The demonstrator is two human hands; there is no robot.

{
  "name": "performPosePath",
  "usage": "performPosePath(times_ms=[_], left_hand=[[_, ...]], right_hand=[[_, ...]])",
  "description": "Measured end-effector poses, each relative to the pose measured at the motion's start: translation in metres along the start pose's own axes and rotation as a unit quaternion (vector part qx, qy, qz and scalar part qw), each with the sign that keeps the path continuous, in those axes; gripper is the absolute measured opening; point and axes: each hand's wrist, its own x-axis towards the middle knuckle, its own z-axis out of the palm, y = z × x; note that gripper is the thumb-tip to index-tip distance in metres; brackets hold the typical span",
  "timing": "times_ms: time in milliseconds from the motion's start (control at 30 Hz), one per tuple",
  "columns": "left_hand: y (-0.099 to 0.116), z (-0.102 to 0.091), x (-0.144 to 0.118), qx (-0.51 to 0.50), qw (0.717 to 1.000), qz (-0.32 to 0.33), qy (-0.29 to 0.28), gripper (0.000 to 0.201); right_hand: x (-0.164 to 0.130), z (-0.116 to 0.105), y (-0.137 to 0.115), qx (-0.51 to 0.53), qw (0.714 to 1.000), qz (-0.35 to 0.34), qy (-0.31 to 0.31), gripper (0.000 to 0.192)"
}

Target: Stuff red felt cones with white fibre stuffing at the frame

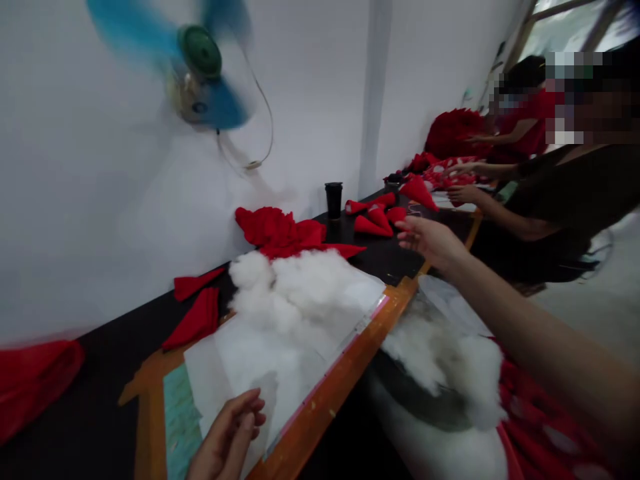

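A black table edged with orange tape runs along a pale wall; a blurred blue fan is mounted there, high beyond both hands. Farther out, right of the right hand, a person in a dark top sits at the same table. The left hand is over a white sheet, fingers loosely curled, thumb slightly apart. White stuffing lies heaped just beyond it, with red cloth behind. The right hand reaches toward red cones, fingers loosely bent; whether its fingertips touch the nearest one cannot be told. More fluff lies below the right forearm.
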Motion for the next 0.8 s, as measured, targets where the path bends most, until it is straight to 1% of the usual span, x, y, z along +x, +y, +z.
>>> performPosePath(times_ms=[67, 100, 133, 167, 200, 267, 333, 400, 467, 500, 533, 567, 600, 633, 667, 733, 800], left_hand=[[-0.006, 0.000, -0.004, -0.008, 1.000, -0.013, -0.003, 0.062], [-0.010, -0.001, -0.006, -0.011, 1.000, -0.011, -0.004, 0.059], [-0.013, -0.002, -0.007, -0.011, 1.000, -0.002, -0.007, 0.055], [-0.016, -0.004, -0.007, -0.007, 1.000, 0.010, -0.008, 0.052], [-0.019, -0.006, -0.007, 0.002, 1.000, 0.022, -0.013, 0.047], [-0.023, -0.010, -0.005, 0.020, 0.999, 0.042, -0.013, 0.038], [-0.025, -0.013, -0.003, 0.031, 0.998, 0.056, -0.008, 0.031], [-0.026, -0.015, -0.003, 0.043, 0.997, 0.068, -0.001, 0.026], [-0.027, -0.018, 0.001, 0.074, 0.994, 0.084, 0.002, 0.023], [-0.027, -0.021, 0.005, 0.099, 0.990, 0.097, -0.001, 0.022], [-0.027, -0.026, 0.013, 0.132, 0.985, 0.115, -0.001, 0.022], [-0.027, -0.032, 0.023, 0.173, 0.975, 0.136, 0.001, 0.021], [-0.027, -0.041, 0.037, 0.216, 0.963, 0.160, 0.007, 0.023], [-0.027, -0.052, 0.053, 0.281, 0.943, 0.177, 0.029, 0.024], [-0.026, -0.064, 0.070, 0.353, 0.916, 0.184, 0.057, 0.024], [-0.025, -0.089, 0.107, 0.388, 0.899, 0.178, 0.097, 0.029], [-0.025, -0.111, 0.141, 0.409, 0.890, 0.171, 0.108, 0.032]], right_hand=[[-0.025, 0.015, 0.033, -0.043, 0.997, -0.004, -0.064, 0.023], [-0.039, 0.023, 0.051, -0.104, 0.988, -0.033, -0.107, 0.026], [-0.052, 0.032, 0.066, -0.167, 0.974, -0.070, -0.139, 0.026], [-0.063, 0.041, 0.080, -0.226, 0.953, -0.108, -0.170, 0.026], [-0.072, 0.051, 0.091, -0.275, 0.929, -0.148, -0.198, 0.026], [-0.085, 0.075, 0.106, -0.333, 0.879, -0.219, -0.263, 0.025], [-0.095, 0.101, 0.116, -0.355, 0.825, -0.284, -0.335, 0.023], [-0.105, 0.124, 0.126, -0.374, 0.759, -0.359, -0.395, 0.025], [-0.112, 0.141, 0.137, -0.404, 0.687, -0.426, -0.429, 0.041], [-0.115, 0.147, 0.142, -0.422, 0.657, -0.448, -0.436, 0.049], [-0.116, 0.152, 0.148, -0.439, 0.637, -0.459, -0.437, 0.055], [-0.117, 0.155, 0.152, -0.451, 0.627, -0.464, -0.435, 0.057], [-0.118, 0.158, 0.156, -0.458, 0.623, -0.466, -0.431, 0.057], [-0.120, 0.160, 0.159, -0.460, 0.624, -0.467, -0.425, 0.054], [-0.122, 0.161, 0.160, -0.459, 0.628, -0.468, -0.420, 0.051], [-0.129, 0.163, 0.160, -0.452, 0.635, -0.471, -0.414, 0.043], [-0.139, 0.162, 0.159, -0.444, 0.638, -0.470, -0.417, 0.040]])
